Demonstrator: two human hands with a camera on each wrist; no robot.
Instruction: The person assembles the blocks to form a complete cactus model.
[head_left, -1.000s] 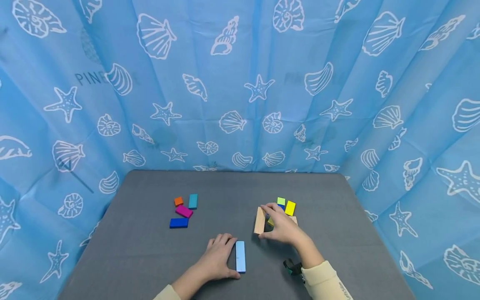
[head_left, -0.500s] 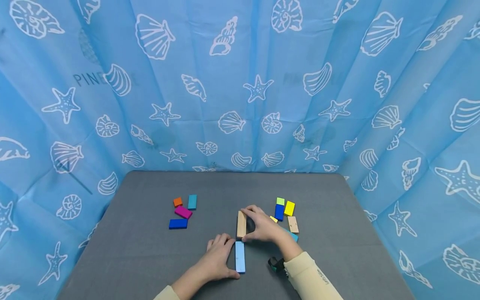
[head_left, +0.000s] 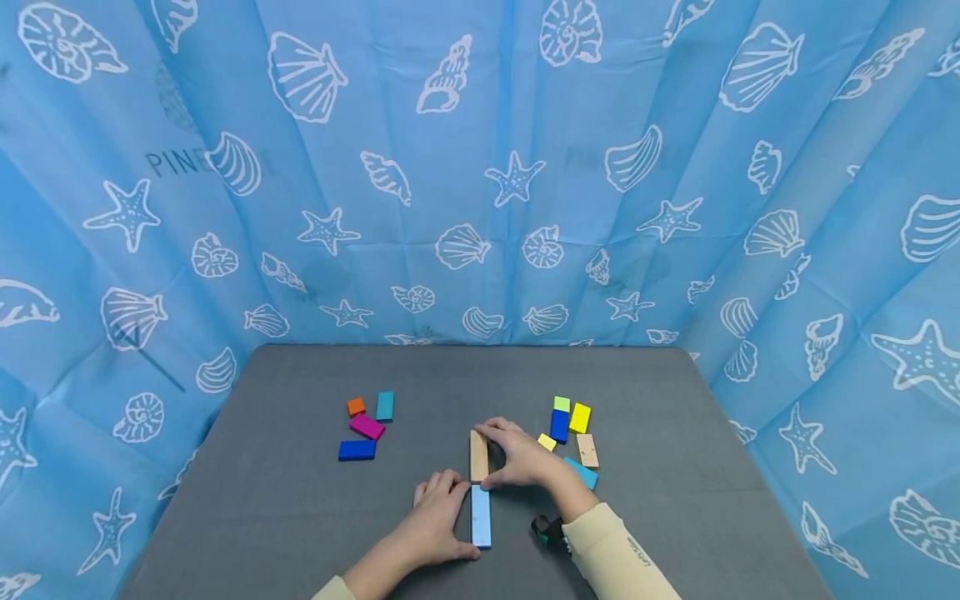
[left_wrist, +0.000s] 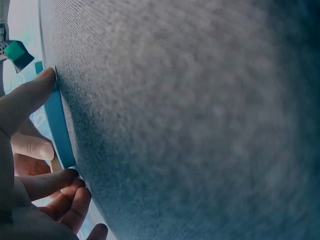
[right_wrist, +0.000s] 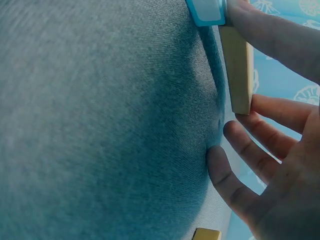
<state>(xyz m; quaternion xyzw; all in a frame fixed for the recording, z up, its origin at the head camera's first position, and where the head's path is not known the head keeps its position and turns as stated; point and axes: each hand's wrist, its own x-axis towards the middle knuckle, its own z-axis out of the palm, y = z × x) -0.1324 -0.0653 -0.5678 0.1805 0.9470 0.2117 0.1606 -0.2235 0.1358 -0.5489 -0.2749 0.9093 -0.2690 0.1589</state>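
A long light blue block (head_left: 481,518) lies lengthwise near the middle front of the table. My left hand (head_left: 433,523) spans it, the thumb at its near end and a finger at its far end; the left wrist view shows this grip along the blue block (left_wrist: 59,125). Just beyond it, in line and end to end, is a plain wooden block (head_left: 478,457). My right hand (head_left: 521,458) pinches that wooden block between thumb and index finger. In the right wrist view the other fingers spread beside the wooden block (right_wrist: 236,72).
On the left of the grey table (head_left: 262,517) lie an orange block (head_left: 356,406), a teal one, a magenta block (head_left: 367,427) and a dark blue block (head_left: 357,451). Several more, including a bright yellow block (head_left: 580,417) and a turquoise block (head_left: 581,473), lie beyond the right forearm. A shell-patterned curtain (head_left: 480,200) surrounds the table.
My right hand has carried the wooden block leftward from beside the right-hand blocks to the far end of the light blue block. The left hand has stayed in place.
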